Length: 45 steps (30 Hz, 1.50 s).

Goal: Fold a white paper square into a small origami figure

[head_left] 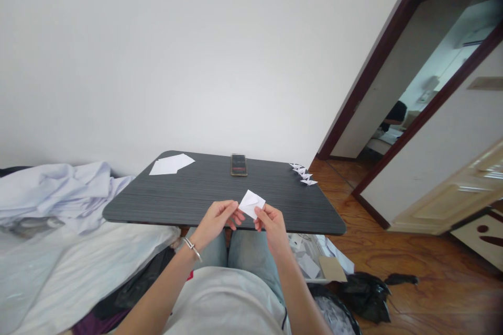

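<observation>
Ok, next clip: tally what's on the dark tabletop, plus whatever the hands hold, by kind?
Small folded white paper pieces along the table's right edge: 4
Pile of loose white paper: 1
Phone: 1
Folded white paper held between the hands: 1
Total: 7

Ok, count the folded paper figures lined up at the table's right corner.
4, in a line near the right corner of the dark tabletop: one figure, a second, a third, a fourth frontmost; overlap could hide more.
</observation>
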### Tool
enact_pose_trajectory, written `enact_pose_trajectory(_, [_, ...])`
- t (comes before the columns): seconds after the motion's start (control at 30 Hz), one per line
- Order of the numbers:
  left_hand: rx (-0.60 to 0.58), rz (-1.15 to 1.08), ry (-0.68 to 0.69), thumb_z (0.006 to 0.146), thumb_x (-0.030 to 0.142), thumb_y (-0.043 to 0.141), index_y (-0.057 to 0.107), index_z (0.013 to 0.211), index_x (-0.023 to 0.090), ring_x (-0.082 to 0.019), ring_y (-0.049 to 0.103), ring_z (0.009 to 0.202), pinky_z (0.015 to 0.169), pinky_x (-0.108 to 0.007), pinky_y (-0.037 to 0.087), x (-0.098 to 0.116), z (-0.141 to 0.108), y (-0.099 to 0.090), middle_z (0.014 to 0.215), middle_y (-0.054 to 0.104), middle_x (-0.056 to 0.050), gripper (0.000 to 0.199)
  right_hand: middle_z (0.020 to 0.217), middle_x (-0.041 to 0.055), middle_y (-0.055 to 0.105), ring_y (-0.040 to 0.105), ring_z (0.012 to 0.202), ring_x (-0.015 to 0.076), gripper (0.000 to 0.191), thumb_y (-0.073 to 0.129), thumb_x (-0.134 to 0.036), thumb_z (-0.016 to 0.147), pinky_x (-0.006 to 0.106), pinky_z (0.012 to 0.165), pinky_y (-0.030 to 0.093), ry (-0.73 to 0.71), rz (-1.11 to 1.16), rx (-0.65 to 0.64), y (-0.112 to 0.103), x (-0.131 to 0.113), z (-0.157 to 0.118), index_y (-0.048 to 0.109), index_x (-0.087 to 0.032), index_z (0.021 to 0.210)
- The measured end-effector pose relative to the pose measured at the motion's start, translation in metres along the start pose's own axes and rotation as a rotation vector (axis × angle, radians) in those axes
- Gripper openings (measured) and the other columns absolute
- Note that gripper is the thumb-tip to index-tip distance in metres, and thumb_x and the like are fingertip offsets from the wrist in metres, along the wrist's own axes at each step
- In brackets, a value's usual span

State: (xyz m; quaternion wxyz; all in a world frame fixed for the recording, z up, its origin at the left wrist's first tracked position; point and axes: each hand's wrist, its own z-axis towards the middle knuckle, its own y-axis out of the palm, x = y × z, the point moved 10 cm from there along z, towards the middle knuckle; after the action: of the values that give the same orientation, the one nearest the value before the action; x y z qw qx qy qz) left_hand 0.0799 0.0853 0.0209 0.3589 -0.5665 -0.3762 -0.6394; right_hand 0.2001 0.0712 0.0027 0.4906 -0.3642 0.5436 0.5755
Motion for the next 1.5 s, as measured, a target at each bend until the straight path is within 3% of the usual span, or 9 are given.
enact_pose_trajectory(0.13, [0.085,-0.071,0.093,0.076,0.038,0.051,0.059,0.084,0.009,-0.012,0.057,0.058,0.049,-0.021,0.046,0.013,-0.003,-0.009,0.068,0.063,-0.006,0.031,0.044,-0.0037,0.051,0.041,0.036,0.0047,0.023,0.062,-0.032,0.07,0.016,0.036,0.03,-0.012,0.036,0.013,0.0,-0.002,-0.003,0.057,-0.013,0.057])
enact_pose_trajectory(0.3, [0.106,-0.035,0.209,0.063,0.02,0.068,0.061,0.091,0.013,-0.015,0.06,0.076,0.069,-0.025,0.048,0.025,-0.007,-0.01,0.082,0.067,-0.006,0.029,0.043,-0.0041,0.05,0.04,0.035,0.005,0.021,0.062,-0.032,0.069,0.017,0.036,0.029,-0.017,0.055,0.004,0.006,-0.006,-0.007,0.059,-0.013,0.061])
enact_pose_trajectory(0.67, [0.148,-0.134,0.093,0.061,0.017,0.069,0.066,0.08,0.011,-0.01,0.06,0.058,0.06,-0.021,0.048,0.021,-0.01,-0.006,0.064,0.067,-0.002,0.02,0.045,-0.0037,0.052,0.041,0.036,0.0049,0.019,0.062,-0.031,0.071,0.017,0.037,0.03,0.016,0.131,-0.032,0.014,-0.005,-0.01,0.06,-0.013,0.064])
enact_pose_trajectory(0.93, [0.144,-0.248,0.014,0.062,0.017,0.069,0.068,0.08,0.012,-0.01,0.06,0.058,0.062,-0.021,0.048,0.009,-0.008,-0.006,0.067,0.069,-0.003,0.019,0.046,-0.0035,0.053,0.042,0.037,0.0048,0.017,0.062,-0.029,0.07,0.016,0.037,0.031,0.02,0.166,-0.027,0.013,-0.003,-0.01,0.061,-0.013,0.064])
enact_pose_trajectory(1.4, [0.118,-0.19,0.03,0.071,0.025,0.061,0.066,0.087,0.011,-0.013,0.062,0.066,0.067,-0.024,0.049,0.007,-0.003,-0.006,0.074,0.068,-0.005,0.022,0.044,-0.004,0.051,0.041,0.036,0.0052,0.018,0.061,-0.029,0.07,0.017,0.037,0.031,-0.046,0.059,0.073,0.005,-0.005,-0.007,0.059,-0.014,0.061])
enact_pose_trajectory(1.5, [0.152,-0.149,0.048,0.065,0.022,0.066,0.064,0.083,0.011,-0.012,0.061,0.064,0.065,-0.023,0.048,0.006,-0.001,-0.009,0.073,0.068,-0.004,0.021,0.045,-0.0036,0.051,0.041,0.037,0.0053,0.02,0.061,-0.031,0.07,0.018,0.037,0.031,-0.043,0.046,0.059,0.006,-0.001,-0.006,0.059,-0.013,0.062])
